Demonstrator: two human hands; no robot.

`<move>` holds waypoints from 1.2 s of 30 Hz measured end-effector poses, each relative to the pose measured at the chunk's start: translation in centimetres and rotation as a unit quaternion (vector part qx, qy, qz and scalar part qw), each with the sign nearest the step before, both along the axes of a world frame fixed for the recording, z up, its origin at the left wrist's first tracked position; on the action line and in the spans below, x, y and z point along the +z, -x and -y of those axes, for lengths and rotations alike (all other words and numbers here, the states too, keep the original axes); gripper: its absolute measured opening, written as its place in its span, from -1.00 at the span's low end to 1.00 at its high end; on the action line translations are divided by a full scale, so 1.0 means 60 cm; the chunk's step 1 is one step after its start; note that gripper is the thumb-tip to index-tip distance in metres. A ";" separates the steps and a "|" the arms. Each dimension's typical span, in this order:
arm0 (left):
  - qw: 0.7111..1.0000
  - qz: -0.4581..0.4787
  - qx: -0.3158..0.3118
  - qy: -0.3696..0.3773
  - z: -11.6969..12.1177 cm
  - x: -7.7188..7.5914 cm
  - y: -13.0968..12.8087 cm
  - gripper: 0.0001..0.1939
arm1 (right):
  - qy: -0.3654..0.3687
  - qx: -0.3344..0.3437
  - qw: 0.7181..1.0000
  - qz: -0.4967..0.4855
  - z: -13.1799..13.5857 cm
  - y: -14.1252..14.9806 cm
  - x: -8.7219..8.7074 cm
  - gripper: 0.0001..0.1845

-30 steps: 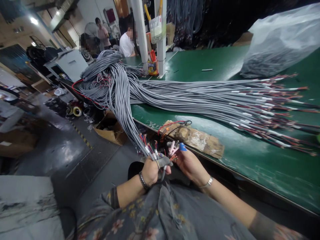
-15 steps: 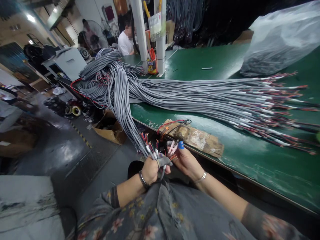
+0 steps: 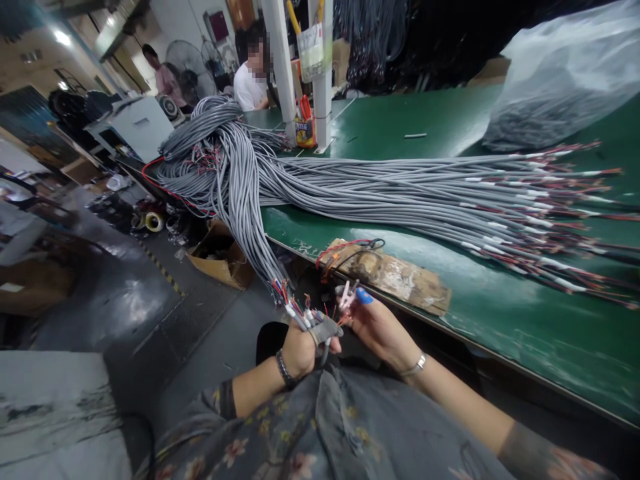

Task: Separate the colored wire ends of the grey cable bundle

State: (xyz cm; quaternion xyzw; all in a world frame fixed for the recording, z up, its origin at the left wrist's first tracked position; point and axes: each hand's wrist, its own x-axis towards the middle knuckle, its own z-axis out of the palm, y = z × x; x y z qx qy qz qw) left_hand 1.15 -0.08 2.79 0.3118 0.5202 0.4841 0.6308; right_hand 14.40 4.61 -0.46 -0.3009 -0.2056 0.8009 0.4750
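My left hand is closed around a small bunch of grey cables, just in front of my body. White sleeves and thin coloured wires stick up past the fingers, and grey wrapping covers part of one finger. Close beside it, my right hand pinches a small pale pink clip-like tool; its exact kind is unclear. Blue tape wraps that thumb. Fine reddish wires show between the two hands, and whether the right fingers touch them is hard to see.
A thick bundle of grey cables lies across the green table, stripped ends to the right. Near the edge sits a worn wooden block. A clear plastic bag, a white post and a seated person are farther back.
My right hand has shifted slightly right with the pink tool. The cable ends in my left hand lean more to the left. A person in the far background has moved.
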 end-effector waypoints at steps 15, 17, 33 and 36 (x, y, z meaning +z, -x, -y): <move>0.999 0.012 0.031 0.007 -0.009 -0.009 -0.011 -0.58 | -0.042 -0.021 0.998 0.036 0.002 0.010 -0.010 -0.60; 1.000 0.015 0.025 0.000 -0.007 -0.010 -0.011 -0.57 | -0.033 -0.024 0.999 0.030 -0.002 0.012 -0.015 -0.59; 0.999 -0.031 0.009 0.015 -0.010 -0.017 -0.012 -0.52 | 0.045 -0.032 0.998 -0.010 -0.018 0.017 -0.009 -0.61; 0.999 -0.034 0.003 0.010 -0.009 -0.013 -0.011 -0.52 | 0.052 -0.032 0.998 -0.024 -0.015 0.017 -0.002 -0.54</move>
